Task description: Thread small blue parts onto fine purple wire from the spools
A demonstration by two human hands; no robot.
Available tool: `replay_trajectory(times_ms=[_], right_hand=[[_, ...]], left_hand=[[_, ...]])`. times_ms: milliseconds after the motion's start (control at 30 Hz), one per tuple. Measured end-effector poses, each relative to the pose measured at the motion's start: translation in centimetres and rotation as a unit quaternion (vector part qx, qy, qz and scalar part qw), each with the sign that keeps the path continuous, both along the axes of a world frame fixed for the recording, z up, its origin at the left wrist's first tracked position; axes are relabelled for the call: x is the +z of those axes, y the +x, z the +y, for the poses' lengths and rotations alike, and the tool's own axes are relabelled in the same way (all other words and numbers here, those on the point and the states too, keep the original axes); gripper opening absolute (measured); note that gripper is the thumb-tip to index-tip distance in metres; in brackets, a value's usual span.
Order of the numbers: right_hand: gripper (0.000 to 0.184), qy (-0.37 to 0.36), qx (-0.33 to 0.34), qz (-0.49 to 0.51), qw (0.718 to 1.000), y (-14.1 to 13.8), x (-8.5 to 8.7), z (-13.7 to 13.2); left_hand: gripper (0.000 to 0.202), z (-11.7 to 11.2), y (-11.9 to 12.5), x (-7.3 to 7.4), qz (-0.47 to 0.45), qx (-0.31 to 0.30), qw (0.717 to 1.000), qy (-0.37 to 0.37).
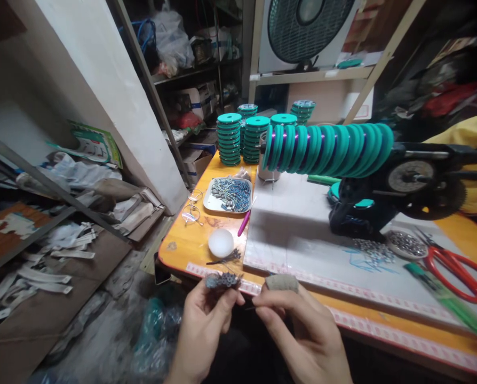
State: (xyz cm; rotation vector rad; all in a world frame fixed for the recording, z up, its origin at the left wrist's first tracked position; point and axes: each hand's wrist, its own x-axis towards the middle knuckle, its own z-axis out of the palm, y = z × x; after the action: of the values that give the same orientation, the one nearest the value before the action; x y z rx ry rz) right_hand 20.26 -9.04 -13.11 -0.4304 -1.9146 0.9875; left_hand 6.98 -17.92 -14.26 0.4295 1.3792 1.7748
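Observation:
My left hand (208, 314) is closed around a bunch of small dark tube-like pieces (227, 279), their ends facing up. Something bluish-grey covers a fingertip of that hand. Just to its right, my right hand (302, 325) pinches a thin dark strip (249, 308) between thumb and forefinger. A grey-green wrap (281, 283) sits around one of its fingers. Both hands are in front of the table's near edge. Beyond them on the table lie more thin dark pieces (228, 257), beside a white dome-shaped object (221, 243).
A tray (228, 209) of small metal and blue parts stands behind a purple-handled tool (244, 223). Green spools (326, 149) fill a black winding device's shaft; more spools (229, 138) are stacked behind. Red-handled scissors (450, 269) and a green cutter (448, 301) lie right. A person's yellow sleeve (470, 144) shows.

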Motion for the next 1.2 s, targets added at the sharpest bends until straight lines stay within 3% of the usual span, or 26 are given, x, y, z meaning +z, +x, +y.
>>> replay_trajectory(times_ms=[233,367,467,533,600,700,800,933,1067,1200], right_hand=[[0.017,0.021,-0.043,0.021,0.999,0.0,-0.1,-0.3],[0.02,0.107,-0.074,0.034,0.991,-0.2,-0.1,-0.2],[0.027,0.21,-0.121,0.031,0.97,-0.3,-0.8,-0.2],[0.032,0.235,-0.15,0.034,0.96,-0.2,-1.4,-0.2],[0.034,0.209,-0.153,0.053,0.964,-0.1,-1.9,-0.3],[0.028,0.092,-0.14,0.08,0.983,-0.1,-2.2,-0.5],[0.02,0.009,-0.131,0.084,0.988,-0.3,-1.9,-0.5],[0.017,-0.003,-0.113,0.081,0.99,-0.2,-1.7,-0.5],[0.018,0.012,-0.125,0.074,0.989,0.5,-1.9,-0.5],[0.024,0.08,-0.115,0.058,0.988,1.0,-1.8,-0.5]], left_hand=[[0.019,0.3,1.2,-1.0,0.184,0.021,0.982,-0.029],[0.016,0.3,2.1,-0.9,0.254,0.024,0.967,-0.021],[0.027,0.5,3.3,-0.2,0.156,0.038,0.987,-0.02],[0.04,0.6,3.8,0.3,0.048,0.014,0.998,-0.038],[0.048,0.6,4.2,0.8,-0.045,-0.021,0.998,-0.046],[0.052,0.7,4.3,1.4,-0.115,-0.03,0.993,-0.023],[0.053,0.9,4.4,1.8,-0.139,-0.007,0.99,-0.016],[0.052,1.3,4.4,2.0,-0.14,0.023,0.99,-0.015],[0.05,1.3,4.1,2.0,-0.126,0.059,0.99,-0.02],[0.051,1.2,3.8,2.0,-0.118,0.096,0.988,-0.035]])
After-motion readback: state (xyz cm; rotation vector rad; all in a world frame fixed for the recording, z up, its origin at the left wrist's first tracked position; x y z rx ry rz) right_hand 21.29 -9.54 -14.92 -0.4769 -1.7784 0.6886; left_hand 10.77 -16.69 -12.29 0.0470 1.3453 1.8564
